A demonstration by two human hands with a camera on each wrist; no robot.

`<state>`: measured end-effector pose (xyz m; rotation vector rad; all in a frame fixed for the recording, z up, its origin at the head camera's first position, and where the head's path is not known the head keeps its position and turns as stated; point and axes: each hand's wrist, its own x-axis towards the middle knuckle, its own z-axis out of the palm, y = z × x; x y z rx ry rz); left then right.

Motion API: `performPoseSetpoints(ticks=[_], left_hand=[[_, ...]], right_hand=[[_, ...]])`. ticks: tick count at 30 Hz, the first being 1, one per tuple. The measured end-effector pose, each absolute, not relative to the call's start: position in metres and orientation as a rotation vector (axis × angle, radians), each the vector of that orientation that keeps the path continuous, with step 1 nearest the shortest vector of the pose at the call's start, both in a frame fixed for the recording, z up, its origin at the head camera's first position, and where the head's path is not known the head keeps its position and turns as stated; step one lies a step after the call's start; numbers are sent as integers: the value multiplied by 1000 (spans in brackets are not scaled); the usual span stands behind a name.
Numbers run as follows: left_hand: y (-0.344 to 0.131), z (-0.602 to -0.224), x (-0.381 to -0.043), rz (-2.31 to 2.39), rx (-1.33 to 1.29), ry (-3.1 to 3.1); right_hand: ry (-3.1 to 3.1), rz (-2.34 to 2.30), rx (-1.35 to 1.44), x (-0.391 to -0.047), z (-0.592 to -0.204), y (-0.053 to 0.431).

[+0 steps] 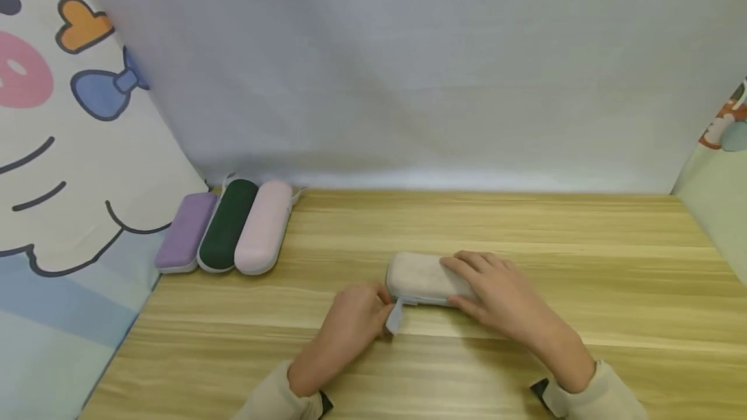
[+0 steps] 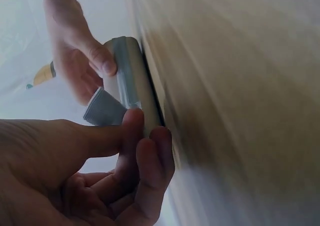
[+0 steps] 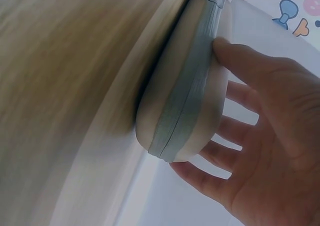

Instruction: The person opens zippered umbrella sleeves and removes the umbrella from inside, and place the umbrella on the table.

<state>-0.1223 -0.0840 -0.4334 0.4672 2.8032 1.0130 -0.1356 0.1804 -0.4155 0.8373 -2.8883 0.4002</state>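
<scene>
A cream zippered glasses case (image 1: 417, 274) lies on the wooden table, long side toward me. The grey-blue zipper band (image 3: 187, 96) runs along its edge, nearly closed in the right wrist view. At the case's left end, my left hand (image 1: 357, 313) pinches the zipper between thumb and fingers; the pull itself is hidden by them. A grey fabric tab (image 2: 105, 108) sticks out beside the thumb. My right hand (image 1: 502, 293) holds the case's right part, thumb on the near side and fingers spread over the top and far side.
Three more cases stand in a row at the back left of the table (image 1: 583, 245): a purple one (image 1: 187, 232), a dark green one (image 1: 227, 225) and a pale pink one (image 1: 264, 225). Behind the table hangs a plain grey-white cloth (image 1: 420, 70). A cartoon-printed panel (image 1: 87, 167) borders the left.
</scene>
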Motion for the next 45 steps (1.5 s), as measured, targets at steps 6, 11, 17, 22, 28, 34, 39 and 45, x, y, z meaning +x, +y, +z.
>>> performPoseSetpoints(ticks=[6,11,17,22,28,34,39,45], left_hand=[[-79,-437,-121,831,431,2913],[-77,-437,-123,767,429,2955],[-75,-437,-126,819,389,2912],[-74,-438,-128,803,401,2957],[-73,-439,-129,796,411,2979],[-75,-437,-129,716,460,2998],[-78,-437,-128,687,531,3045],[-82,-436,-131,662,687,3062]], right_hand=[[-2867,408,838,-133,-416,178],[-2864,391,832,-134,-416,176],[-2860,380,833,-135,-415,174],[-2874,386,843,-135,-415,175],[-2878,390,847,-135,-416,176],[-2887,400,846,-135,-416,178],[-2884,422,852,-135,-416,179],[-2886,433,858,-135,-415,182]])
